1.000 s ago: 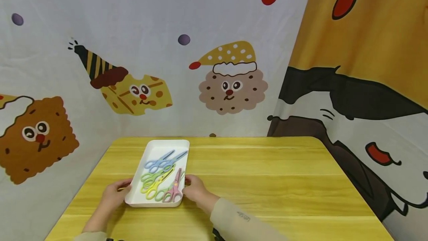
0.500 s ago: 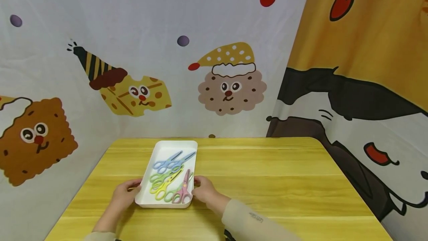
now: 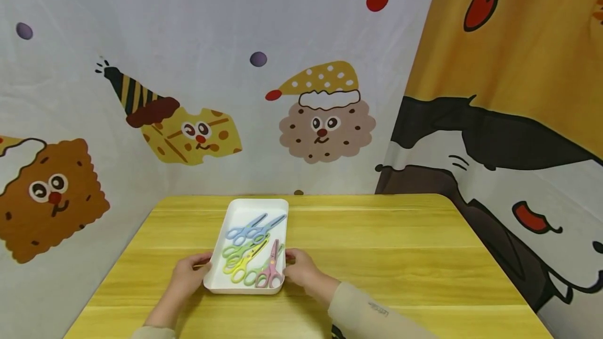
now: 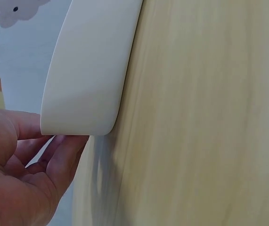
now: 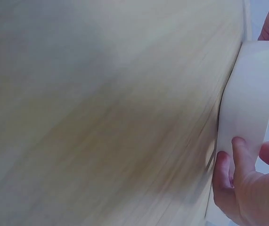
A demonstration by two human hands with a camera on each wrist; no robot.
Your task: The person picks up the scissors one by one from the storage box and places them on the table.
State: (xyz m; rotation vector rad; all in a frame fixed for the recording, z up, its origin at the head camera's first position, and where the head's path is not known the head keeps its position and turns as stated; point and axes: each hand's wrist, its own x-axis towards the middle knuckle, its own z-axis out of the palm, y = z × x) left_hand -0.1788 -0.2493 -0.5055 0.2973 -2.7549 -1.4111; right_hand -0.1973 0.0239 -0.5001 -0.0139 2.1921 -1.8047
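A shallow white tray (image 3: 249, 208) is at the left half of the table in the head view. In it lie several pairs of scissors: blue ones (image 3: 241, 239) at the back, green ones (image 3: 229, 251) and yellow ones (image 3: 238, 275) in the middle, pink ones (image 3: 272, 261) at the front right. My left hand (image 3: 187, 275) grips the tray's left side near the front corner, fingers curled against its wall (image 4: 89, 70) in the left wrist view. On the opposite side my right hand (image 3: 304, 272) holds the tray, fingertips (image 5: 239, 141) on the outer wall and thumb at the rim.
A yellow wood-grain table (image 3: 400, 260) bears the tray and stretches away to its right. Behind the table hangs a pale cloth (image 3: 207, 25) printed with cartoon snacks. An orange, black and white cartoon print (image 3: 471, 72) hangs at the right.
Both hands have moved to the right with the white tray between them. The scissors keep their places inside it.
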